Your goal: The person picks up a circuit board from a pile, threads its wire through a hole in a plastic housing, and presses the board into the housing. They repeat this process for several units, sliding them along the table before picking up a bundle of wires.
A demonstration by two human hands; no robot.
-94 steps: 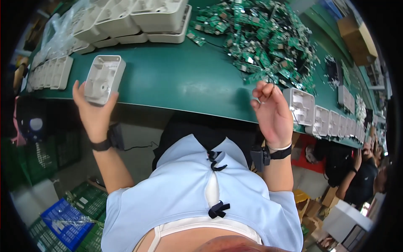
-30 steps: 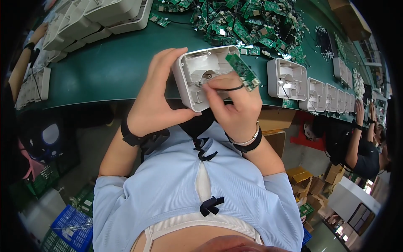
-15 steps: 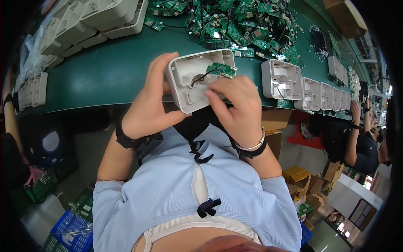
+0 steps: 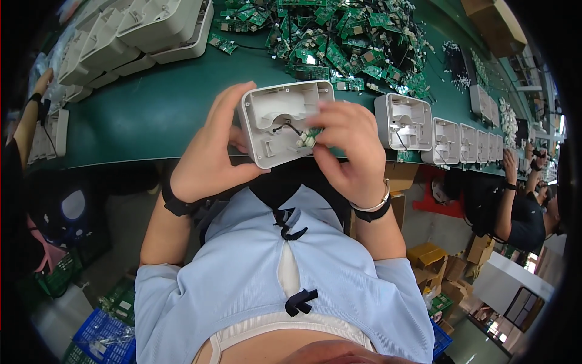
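My left hand (image 4: 209, 148) grips a light grey plastic housing (image 4: 282, 104) by its left side, fingers behind it and thumb along the near edge. The housing is tilted with its hollow side up, showing ribs and compartments. A thin black cable (image 4: 291, 126) runs from inside it to a small green circuit board (image 4: 308, 138). My right hand (image 4: 354, 148) is closed on this board at the housing's right part, its fingers partly blurred and covering much of the board.
A heap of green circuit boards (image 4: 345, 42) lies beyond the housing on the green table (image 4: 157, 109). Stacked housings (image 4: 154, 24) stand far left; a row of housings (image 4: 445, 141) runs right. Another person's hand (image 4: 43, 82) is at far left; a co-worker (image 4: 524, 215) sits right.
My right hand has turned the circuit board and brought it down toward the housing's near right part. The housing has shifted slightly. Another person's arm has come in at the far left.
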